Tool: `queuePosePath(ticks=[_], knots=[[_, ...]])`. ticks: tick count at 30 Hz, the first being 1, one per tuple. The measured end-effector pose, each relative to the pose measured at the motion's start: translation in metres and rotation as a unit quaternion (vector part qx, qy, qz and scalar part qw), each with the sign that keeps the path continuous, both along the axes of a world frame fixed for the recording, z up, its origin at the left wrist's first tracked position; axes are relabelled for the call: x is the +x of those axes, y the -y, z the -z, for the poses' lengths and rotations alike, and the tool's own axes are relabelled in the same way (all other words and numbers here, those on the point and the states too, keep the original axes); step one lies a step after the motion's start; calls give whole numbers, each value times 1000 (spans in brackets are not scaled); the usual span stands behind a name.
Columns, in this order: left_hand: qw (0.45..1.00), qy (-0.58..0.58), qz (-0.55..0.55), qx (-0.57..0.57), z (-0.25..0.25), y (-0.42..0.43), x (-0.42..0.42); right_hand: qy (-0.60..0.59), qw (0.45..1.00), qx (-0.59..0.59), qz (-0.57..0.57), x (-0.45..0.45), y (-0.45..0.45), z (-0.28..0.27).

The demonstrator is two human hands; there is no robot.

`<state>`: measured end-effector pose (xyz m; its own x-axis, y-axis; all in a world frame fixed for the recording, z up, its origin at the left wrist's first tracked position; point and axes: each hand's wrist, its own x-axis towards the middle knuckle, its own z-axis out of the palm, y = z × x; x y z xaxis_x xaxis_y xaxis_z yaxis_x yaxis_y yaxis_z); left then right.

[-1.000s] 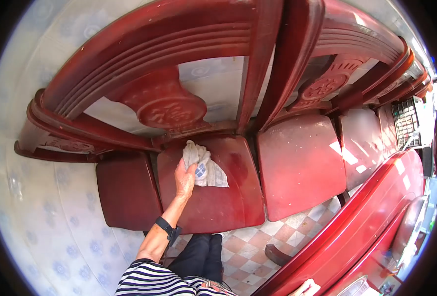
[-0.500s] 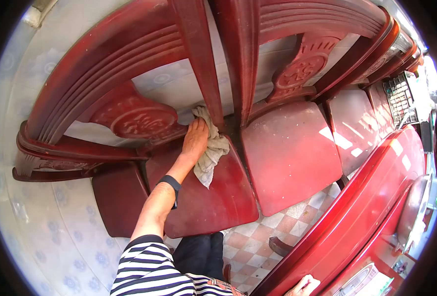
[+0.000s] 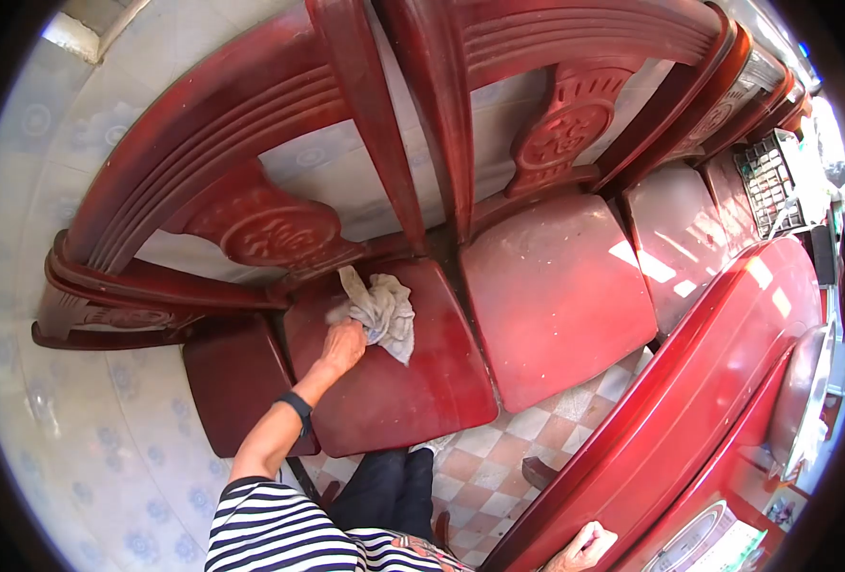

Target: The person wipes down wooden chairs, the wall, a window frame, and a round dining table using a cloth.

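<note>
My left hand (image 3: 346, 345), with a dark band on its wrist, is closed around a crumpled grey-white cloth (image 3: 384, 313). The cloth lies on the rear part of a dark red chair seat (image 3: 403, 396), and one end of it sticks up toward the carved backrest (image 3: 284, 229). At the lower right, my right hand (image 3: 582, 550) rests with curled fingers on the red table (image 3: 632, 429); nothing shows in it.
More red chairs stand in a row, with another seat (image 3: 556, 296) beside the wiped-on one and a darker seat (image 3: 236, 381) at left. A black basket (image 3: 770, 181) sits at the far right. A round metal tray (image 3: 799, 405) and papers are near the table. The floor (image 3: 498, 458) is checkered.
My left hand has drawn the cloth back from the base of the backrest, toward me and to the left. The view has shifted. My right hand stays at the table.
</note>
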<state>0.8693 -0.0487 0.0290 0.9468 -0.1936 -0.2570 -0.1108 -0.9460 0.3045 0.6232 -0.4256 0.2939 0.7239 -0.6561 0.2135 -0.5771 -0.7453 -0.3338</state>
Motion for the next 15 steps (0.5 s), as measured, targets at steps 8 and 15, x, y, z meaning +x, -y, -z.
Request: queuePosePath(ticks=[8, 15], knots=[[921, 122, -211, -304, -112, 58, 65, 5, 1000, 17, -11, 0, -1, 2], [973, 229, -2, 11, -16, 87, 116, -17, 1000, 3, -4, 3, -5, 1]])
